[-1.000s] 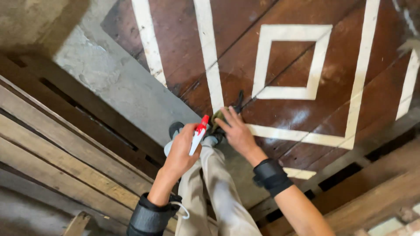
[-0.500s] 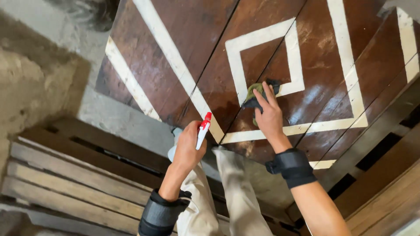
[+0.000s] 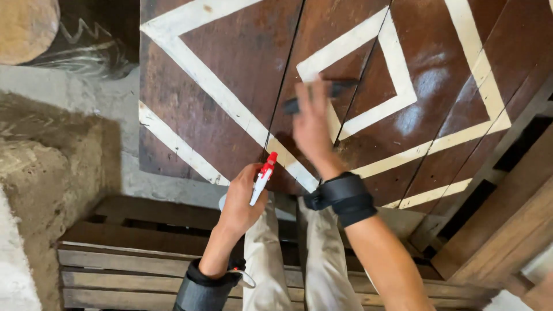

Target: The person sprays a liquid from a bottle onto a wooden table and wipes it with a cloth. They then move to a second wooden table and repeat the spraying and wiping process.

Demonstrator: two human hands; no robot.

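- Dim workshop corner: rough concrete floor (image 3: 86, 98) on the left, slatted wooden pallet (image 3: 144, 253) below, pale trousers (image 3: 265, 259) between the two forearms.
- Ahead, filling the upper view: dark brown wooden panel (image 3: 219, 52) painted with white bands and a white diamond, glossy in patches on the right.
- Left hand (image 3: 242, 198): closed around a small spray bottle (image 3: 262, 175) with a red nozzle, held upright just below the lower edge of the panel, nozzle towards the wood, apart from it.
- Right hand (image 3: 314, 124): raised onto the panel, fingers spread flat over a dark cloth (image 3: 291, 105), pressing rather than clasping; blurred, so the exact finger placement cannot be told.
- Cloth pinned against the wood at the left corner of the white diamond, dark ends showing on both sides of the fingers.
- Black padded bands on both wrists, right band (image 3: 344, 198) and left band (image 3: 204, 285).
- Step in hand, by the look of it: wiping the sprayed panel, cloth at work, bottle kept ready at the side.
- Judged from the dull and glossy patches: part of the surface covered, much of the left side not yet.
- For a further pass: flat, even palm pressure to keep the cloth from slipping out, plus a bottle aimed clear of the wiping hand.
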